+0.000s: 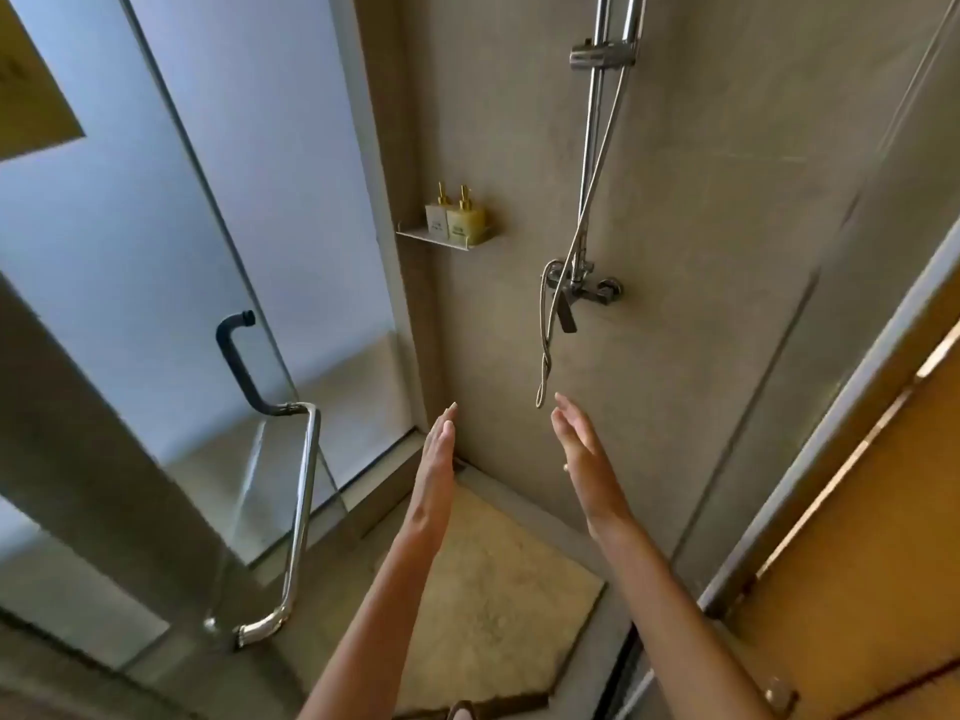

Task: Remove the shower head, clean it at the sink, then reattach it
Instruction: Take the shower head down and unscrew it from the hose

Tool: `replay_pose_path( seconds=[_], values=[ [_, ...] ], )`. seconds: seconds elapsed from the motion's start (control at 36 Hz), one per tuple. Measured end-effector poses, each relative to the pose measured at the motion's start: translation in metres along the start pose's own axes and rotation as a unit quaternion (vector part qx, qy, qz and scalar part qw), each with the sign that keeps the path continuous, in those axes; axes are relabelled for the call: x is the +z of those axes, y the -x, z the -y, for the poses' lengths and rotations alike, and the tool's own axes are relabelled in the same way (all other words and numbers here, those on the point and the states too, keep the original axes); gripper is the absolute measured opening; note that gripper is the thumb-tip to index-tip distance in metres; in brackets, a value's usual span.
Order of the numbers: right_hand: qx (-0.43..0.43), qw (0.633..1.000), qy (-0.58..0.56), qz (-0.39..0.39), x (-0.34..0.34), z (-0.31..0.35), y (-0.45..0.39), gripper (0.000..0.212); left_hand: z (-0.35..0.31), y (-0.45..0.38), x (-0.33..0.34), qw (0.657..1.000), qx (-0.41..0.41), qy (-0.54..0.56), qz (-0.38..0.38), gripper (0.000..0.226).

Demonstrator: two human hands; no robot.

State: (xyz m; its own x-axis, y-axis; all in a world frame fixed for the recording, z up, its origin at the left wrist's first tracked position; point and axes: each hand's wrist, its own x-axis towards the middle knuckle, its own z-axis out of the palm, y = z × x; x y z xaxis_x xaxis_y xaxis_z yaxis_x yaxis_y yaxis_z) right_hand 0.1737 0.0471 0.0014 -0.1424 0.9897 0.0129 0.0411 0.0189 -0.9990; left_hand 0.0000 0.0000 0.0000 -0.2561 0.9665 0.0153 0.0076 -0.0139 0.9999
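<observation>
So I'm standing at the open shower, both arms stretched out in front of me. Left hand (439, 449) and right hand (582, 449) are flat, fingers straight and together, palms roughly facing each other, holding nothing at all.

The shower head itself? Can't actually see it. The rail (597, 122) runs straight up the wall and out the top of my view, with the bracket (602, 57) clamped on it high up, so I'm guessing the head sits above that, out of sight. What I can see is the hose (587, 210) dropping down alongside the rail to the tap (582, 288), then looping below it, with the bottom of the loop hanging just past my right fingertips.

So everything I need is up and slightly right of my hands, lined up vertically. Right hand is the nearer one to the rail and hose, so that's probably the one to reach up first. Soap bottles (457, 215) sit on a little shelf (441, 240) off to the left, well clear of it.
</observation>
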Motion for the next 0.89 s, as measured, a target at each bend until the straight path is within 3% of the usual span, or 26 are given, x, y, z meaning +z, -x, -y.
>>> replay_pose_path(
  seconds=[0.36, 0.58, 0.75, 0.89],
  values=[
    [0.008, 1.0, 0.002, -0.021, 0.017, -0.015, -0.112, 0.063, 0.024, -0.132, 0.009, 0.999, -0.017, 0.01, 0.036, 0.047],
    [0.029, 0.999, -0.007, -0.042, 0.026, -0.018, -0.212, 0.059, 0.023, -0.249, 0.015, 0.997, -0.021, 0.017, 0.069, 0.048],
    [0.016, 0.996, -0.019, -0.086, 0.024, -0.008, -0.29, 0.041, 0.008, -0.338, 0.031, 0.994, -0.011, 0.011, 0.105, 0.048],
    [0.002, 0.99, -0.039, -0.138, 0.011, 0.005, -0.335, 0.059, -0.006, -0.396, 0.054, 0.989, -0.005, 0.022, 0.149, 0.048]
  ],
)
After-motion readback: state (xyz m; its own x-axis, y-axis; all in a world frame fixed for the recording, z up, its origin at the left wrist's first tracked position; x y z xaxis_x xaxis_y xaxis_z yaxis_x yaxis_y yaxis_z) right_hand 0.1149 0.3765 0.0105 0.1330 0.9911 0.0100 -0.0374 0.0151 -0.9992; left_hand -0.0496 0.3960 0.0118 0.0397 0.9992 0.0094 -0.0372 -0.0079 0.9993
